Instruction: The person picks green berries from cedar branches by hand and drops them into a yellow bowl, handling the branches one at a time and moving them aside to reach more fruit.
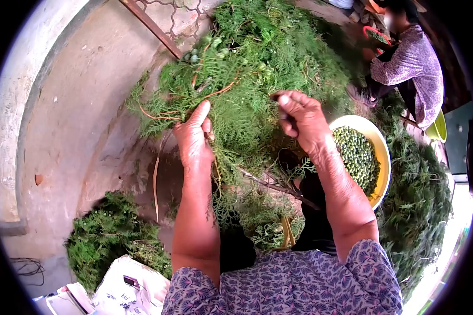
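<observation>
My left hand [195,137] is closed round the stem of a conifer branch [223,92] with feathery green foliage, reddish-brown twigs and a few round green cones at its upper left. To the right of the branch, my right hand [306,119] is raised with thumb and fingers pinched together. What it pinches, if anything, I cannot make out. Beside my right forearm stands a yellow bucket [385,157], holding many small green cones [355,152]. Cut sprigs [260,220] lie in front of my lap.
A large heap of green branches [284,31] spreads ahead, with more greenery [415,210] along the right. A smaller pile [113,236] lies at lower left near a white sack [126,286]. Upper right, another person [412,68] sits by a red-rimmed container [373,32]. A wooden bar [151,26] slants at the top.
</observation>
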